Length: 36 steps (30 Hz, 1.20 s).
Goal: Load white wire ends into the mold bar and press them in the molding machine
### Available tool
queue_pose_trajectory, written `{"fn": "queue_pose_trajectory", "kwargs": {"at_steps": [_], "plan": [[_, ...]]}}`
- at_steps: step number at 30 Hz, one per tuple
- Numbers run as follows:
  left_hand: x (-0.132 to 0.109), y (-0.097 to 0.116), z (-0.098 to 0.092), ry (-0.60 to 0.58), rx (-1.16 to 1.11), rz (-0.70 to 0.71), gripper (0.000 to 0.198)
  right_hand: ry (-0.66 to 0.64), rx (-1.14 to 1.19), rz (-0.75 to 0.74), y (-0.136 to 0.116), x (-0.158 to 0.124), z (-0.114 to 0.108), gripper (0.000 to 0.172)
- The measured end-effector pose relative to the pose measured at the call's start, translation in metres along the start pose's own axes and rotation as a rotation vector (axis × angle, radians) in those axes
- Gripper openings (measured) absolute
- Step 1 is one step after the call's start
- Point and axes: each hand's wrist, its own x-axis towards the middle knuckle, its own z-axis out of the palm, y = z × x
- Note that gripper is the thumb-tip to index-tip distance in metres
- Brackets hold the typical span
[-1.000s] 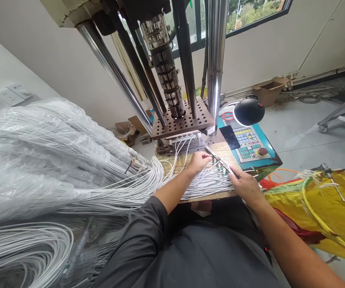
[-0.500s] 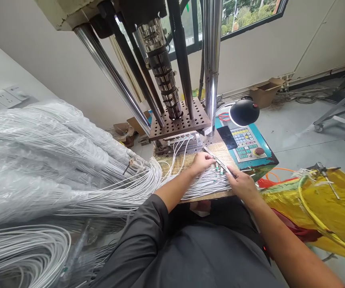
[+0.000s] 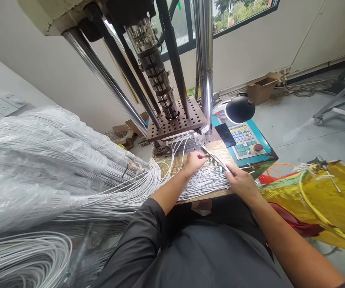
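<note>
My right hand (image 3: 241,181) grips the lower right end of a narrow metal bar (image 3: 213,157), which slants over a layer of white cables (image 3: 205,182). Along the bar's near side sit several small green-and-white cable ends (image 3: 215,164). My left hand (image 3: 194,163) is closed in a pinch by the bar's upper left end; what lies between its fingertips is too small to make out. Behind the hands, more white cables run into a metal mould (image 3: 194,140) under the press's perforated plate (image 3: 177,127).
Thick plastic-wrapped cable bundles (image 3: 40,152) fill the left side. A control panel (image 3: 247,140) with a red button and a black lamp (image 3: 241,109) stand at the right of the press. Yellow sheeting (image 3: 334,196) lies at far right, a cardboard box (image 3: 262,88) behind.
My left hand has drawn back to the left, toward the bar's upper end, uncovering more green cable ends. My right hand keeps its grip on the bar. The view has shifted slightly.
</note>
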Motion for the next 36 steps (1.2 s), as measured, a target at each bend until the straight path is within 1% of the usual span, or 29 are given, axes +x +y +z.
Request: {"fn": "queue_pose_trajectory", "kwargs": {"at_steps": [2, 4, 9, 12, 15, 19, 23, 29, 36], "plan": [[-0.001, 0.003, -0.001, 0.018, 0.037, 0.002, 0.010, -0.012, 0.006, 0.008, 0.000, 0.000, 0.000, 0.048], [-0.004, 0.005, -0.003, 0.042, 0.108, 0.046, 0.008, -0.020, 0.016, 0.004, 0.000, 0.000, -0.001, 0.049], [-0.014, 0.007, -0.007, 0.032, 0.446, 0.308, 0.017, -0.017, 0.029, -0.007, 0.000, -0.001, -0.001, 0.049], [-0.015, 0.007, -0.009, 0.012, 0.545, 0.379, 0.021, -0.021, 0.033, -0.008, 0.000, 0.000, -0.001, 0.050], [-0.013, 0.010, -0.009, -0.022, 0.516, 0.389, 0.020, -0.024, 0.033, -0.006, 0.001, 0.000, 0.000, 0.050], [-0.008, 0.011, -0.009, -0.051, 0.413, 0.345, 0.017, 0.003, 0.040, -0.035, 0.004, 0.001, 0.002, 0.048], [-0.005, 0.006, -0.009, -0.085, 0.307, 0.347, 0.019, 0.000, 0.034, -0.036, 0.006, 0.000, 0.003, 0.049], [-0.003, -0.002, -0.008, -0.116, 0.242, 0.345, 0.019, -0.011, 0.037, -0.013, 0.004, 0.000, 0.002, 0.050], [-0.001, -0.006, -0.005, -0.098, 0.207, 0.372, 0.017, -0.002, 0.034, -0.002, 0.000, -0.001, 0.000, 0.050]]}}
